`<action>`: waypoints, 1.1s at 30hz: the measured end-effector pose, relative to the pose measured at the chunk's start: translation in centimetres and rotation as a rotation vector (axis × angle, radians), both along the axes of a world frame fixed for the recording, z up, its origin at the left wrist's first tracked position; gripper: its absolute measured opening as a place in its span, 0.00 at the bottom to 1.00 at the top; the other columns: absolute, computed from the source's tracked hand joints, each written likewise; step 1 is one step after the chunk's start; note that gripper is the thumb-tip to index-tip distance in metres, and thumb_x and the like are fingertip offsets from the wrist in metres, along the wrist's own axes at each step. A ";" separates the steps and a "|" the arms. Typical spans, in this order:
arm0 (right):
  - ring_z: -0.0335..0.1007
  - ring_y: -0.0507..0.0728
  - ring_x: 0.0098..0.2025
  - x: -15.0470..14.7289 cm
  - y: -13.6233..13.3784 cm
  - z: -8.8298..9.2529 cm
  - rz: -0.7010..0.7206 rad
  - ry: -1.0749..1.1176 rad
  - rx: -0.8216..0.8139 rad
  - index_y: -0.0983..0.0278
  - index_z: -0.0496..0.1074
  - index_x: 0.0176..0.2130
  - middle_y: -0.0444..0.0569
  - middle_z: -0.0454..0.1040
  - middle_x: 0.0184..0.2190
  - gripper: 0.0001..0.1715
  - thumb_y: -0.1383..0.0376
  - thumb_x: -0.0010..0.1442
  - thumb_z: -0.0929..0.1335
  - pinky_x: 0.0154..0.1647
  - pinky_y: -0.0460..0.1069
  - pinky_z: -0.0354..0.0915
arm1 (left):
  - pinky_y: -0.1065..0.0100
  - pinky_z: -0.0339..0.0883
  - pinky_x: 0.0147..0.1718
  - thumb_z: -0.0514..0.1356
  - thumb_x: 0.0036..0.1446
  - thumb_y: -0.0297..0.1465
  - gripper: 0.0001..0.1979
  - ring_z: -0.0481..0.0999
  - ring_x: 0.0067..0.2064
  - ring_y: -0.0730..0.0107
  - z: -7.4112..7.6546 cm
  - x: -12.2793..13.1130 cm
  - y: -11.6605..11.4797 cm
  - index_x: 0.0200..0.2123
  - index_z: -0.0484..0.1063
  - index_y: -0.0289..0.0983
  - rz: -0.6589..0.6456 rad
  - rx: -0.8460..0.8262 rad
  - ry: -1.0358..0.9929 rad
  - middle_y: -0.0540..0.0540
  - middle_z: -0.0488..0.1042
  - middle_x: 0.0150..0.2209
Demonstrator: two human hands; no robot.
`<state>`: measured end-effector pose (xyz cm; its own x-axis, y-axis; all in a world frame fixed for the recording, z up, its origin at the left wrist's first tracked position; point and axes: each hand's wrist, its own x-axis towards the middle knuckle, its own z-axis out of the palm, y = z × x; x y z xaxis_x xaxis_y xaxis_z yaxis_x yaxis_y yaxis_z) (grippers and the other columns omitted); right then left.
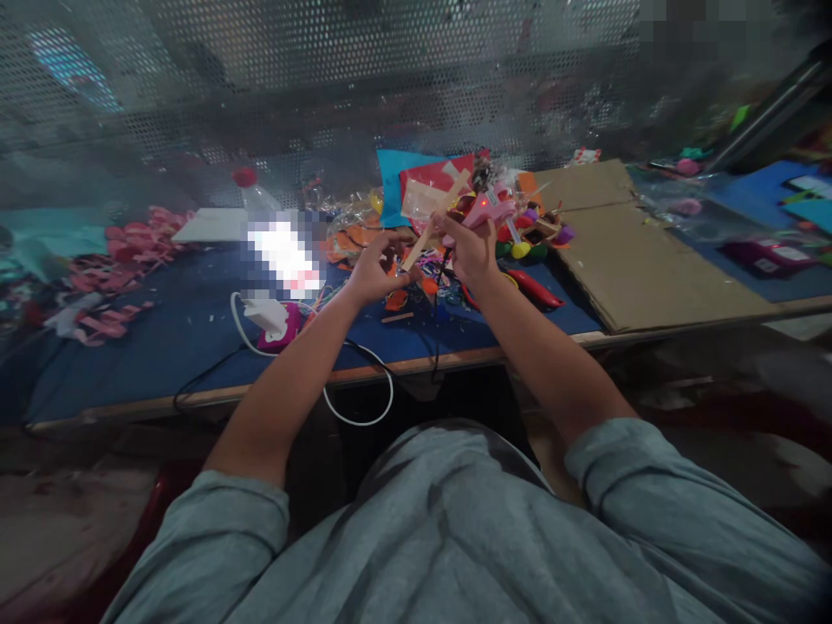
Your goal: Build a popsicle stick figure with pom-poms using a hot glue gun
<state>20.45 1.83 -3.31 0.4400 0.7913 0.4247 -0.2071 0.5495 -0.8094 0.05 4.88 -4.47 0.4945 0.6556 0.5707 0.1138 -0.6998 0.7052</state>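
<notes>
My left hand (375, 270) is raised over the blue table cover (162, 338), fingers curled, pinching the lower end of a thin wooden stick (424, 239) that slants up to the right. My right hand (469, 247) is closed around a pink hot glue gun (489, 208), whose nozzle points left toward the stick's upper part. Both hands hover above a heap of coloured scraps.
Pink paper cut-outs (126, 251) lie at the left. A white charger and cable (273, 316) sit near the table's front edge. A flat cardboard sheet (624, 251) covers the right side. A perforated metal screen (390, 87) stands behind. A red handled tool (536, 290) lies by my right wrist.
</notes>
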 end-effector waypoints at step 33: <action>0.76 0.56 0.29 0.2 0.2 0.0 0.011 0.060 0.002 0.55 0.73 0.35 0.40 0.78 0.28 0.32 0.43 0.44 0.85 0.37 0.56 0.78 | 0.67 0.67 0.27 0.71 0.43 0.22 0.18 0.75 0.28 0.71 0.3 -1.6 0.0 0.41 0.85 0.37 -0.169 -0.195 0.375 0.44 0.83 0.33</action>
